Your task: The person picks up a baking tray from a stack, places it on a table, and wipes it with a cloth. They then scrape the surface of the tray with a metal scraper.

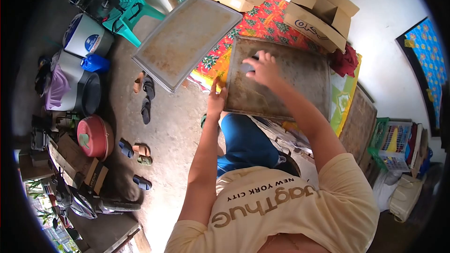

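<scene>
Two hands on one grimy baking tray (295, 84), dead centre, over a red flowered cloth (262, 21). Left hand (216, 99) clamped on its 9 o'clock edge, right hand (263, 69) curled around a small grey thing (247, 68) near the 11 o'clock corner. Second tray (187, 40) at 10 o'clock, open cardboard box (321, 11) at 1, sandals (146, 98) out at 9.

The left hand (216, 99) grips the baking tray's (300, 72) nine-o'clock edge; the right hand (262, 68) presses a grey pad (247, 67) onto it.
</scene>
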The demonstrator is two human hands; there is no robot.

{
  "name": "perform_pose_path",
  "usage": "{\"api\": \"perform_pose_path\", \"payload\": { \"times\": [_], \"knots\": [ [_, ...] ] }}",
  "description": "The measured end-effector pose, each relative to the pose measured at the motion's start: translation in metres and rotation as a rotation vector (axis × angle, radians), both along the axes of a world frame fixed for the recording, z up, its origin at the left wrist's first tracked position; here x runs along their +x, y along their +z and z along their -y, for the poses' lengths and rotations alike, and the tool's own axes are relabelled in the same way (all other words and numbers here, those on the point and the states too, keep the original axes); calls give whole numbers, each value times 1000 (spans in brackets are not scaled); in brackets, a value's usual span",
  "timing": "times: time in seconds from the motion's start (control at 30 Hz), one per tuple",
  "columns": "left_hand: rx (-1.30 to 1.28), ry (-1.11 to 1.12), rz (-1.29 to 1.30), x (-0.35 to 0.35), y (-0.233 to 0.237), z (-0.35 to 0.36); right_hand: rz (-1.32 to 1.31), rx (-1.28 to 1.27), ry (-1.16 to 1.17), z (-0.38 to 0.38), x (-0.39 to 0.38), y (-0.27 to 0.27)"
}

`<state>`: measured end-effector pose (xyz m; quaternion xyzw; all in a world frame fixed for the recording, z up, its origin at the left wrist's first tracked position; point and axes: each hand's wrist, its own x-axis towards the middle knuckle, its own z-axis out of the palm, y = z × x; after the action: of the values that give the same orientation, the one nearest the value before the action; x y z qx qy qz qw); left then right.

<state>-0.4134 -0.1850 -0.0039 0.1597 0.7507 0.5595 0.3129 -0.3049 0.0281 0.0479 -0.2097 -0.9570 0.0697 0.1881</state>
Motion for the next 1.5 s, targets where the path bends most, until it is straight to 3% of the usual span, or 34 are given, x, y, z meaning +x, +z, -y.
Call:
{"api": "perform_pose_path", "payload": {
  "times": [0.13, 0.3, 0.43, 0.53, 0.67, 0.87, 0.97, 1.07, 1.17, 1.27, 1.3, 1.4, 1.5],
  "knots": [
    [-47, -14, 156, 4, 16, 30, -87, 82, 192, 31, 21, -6],
    [-43, -93, 159, 22, 10, 45, -93, 76, -152, -3, 16, 2],
    [69, -33, 174, 27, 1, 43, -14, 63, 216, 34, 10, 7],
    [107, -7, 235, 26, 1, 40, -30, 98, 232, 31, 6, 4],
    [92, 24, 251, 25, 8, 34, 34, 30, -42, -4, -5, 3],
    [51, -7, 239, 23, 12, 31, 96, 50, 455, 38, 16, 12],
    [64, -20, 213, 22, 7, 33, 19, 93, 402, 34, 29, 13],
    [96, -40, 188, 20, -2, 34, -62, 58, 122, 12, 52, 21],
    [90, -46, 196, 24, 5, 37, 76, 85, -179, -7, 86, 23],
    [93, -29, 230, 23, 0, 34, 67, -77, -291, 4, 100, 6],
    [99, -19, 241, 24, 1, 34, 93, -136, -248, 19, 96, 10],
    [93, -28, 236, 24, 2, 35, -11, 2, -28, 56, 81, 2],
    [94, -52, 239, 22, 2, 39, -2, 16, -109, 36, 79, 6]
  ]
}}
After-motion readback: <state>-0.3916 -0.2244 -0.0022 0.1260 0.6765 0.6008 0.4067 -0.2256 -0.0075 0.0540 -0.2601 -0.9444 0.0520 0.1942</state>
